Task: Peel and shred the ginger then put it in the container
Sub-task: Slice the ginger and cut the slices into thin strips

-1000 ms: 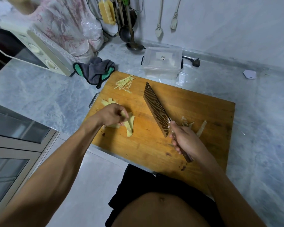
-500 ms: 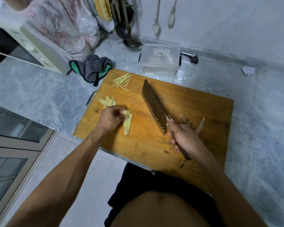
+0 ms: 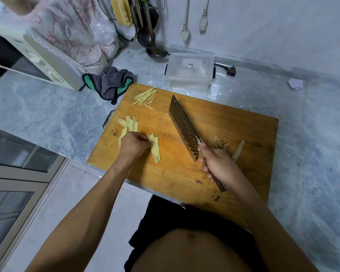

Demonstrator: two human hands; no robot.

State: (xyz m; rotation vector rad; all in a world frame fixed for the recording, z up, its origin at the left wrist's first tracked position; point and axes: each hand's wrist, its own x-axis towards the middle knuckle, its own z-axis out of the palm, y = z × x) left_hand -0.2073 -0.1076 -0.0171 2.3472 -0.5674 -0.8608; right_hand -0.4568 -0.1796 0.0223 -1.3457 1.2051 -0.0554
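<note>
On the wooden cutting board [image 3: 234,134] my left hand [image 3: 133,145] pinches a small stack of pale yellow ginger slices [image 3: 155,147] lying near the board's left side. More ginger slices [image 3: 129,124] lie just behind that hand. A pile of shredded ginger [image 3: 145,98] sits at the board's far left corner. My right hand [image 3: 218,163] grips the handle of a dark ribbed cleaver [image 3: 183,128], whose blade points away over the board's middle, apart from the ginger. The clear plastic container [image 3: 189,71] stands on the counter just beyond the board.
Ginger peelings [image 3: 230,148] lie right of the cleaver. A grey-green cloth [image 3: 110,84] and a cream microwave [image 3: 39,59] stand at the back left. Ladles [image 3: 151,40] hang by the wall; a black plug [image 3: 231,70] lies behind the container. The marble counter [image 3: 312,134] extends right.
My left hand has drawn a few slices away from the rest and lined them up lengthwise on the board. The cleaver has stayed almost still in my right hand.
</note>
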